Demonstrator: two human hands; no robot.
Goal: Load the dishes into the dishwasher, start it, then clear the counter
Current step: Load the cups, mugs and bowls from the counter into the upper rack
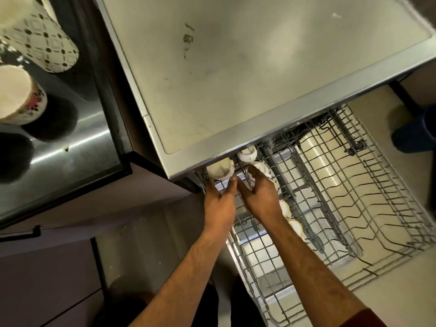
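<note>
The dishwasher's wire rack (330,208) is pulled out below the grey dishwasher top (236,67). Several white cups stand along the rack's left side. My left hand (219,201) reaches to the back left corner and grips a white cup (220,171) between fingers and thumb. Beside it, my right hand (259,197) curls its fingers round a second cup (260,167). A third cup (247,154) lies just behind, half under the top's edge. Two more cups (296,228) sit near my right wrist.
On the steel counter (82,138) at the left stand a patterned cup (40,31), a flowered cup (18,95) and dark cups (14,156). A blue object (415,131) is on the floor at the right. The rack's right half holds only bare tines.
</note>
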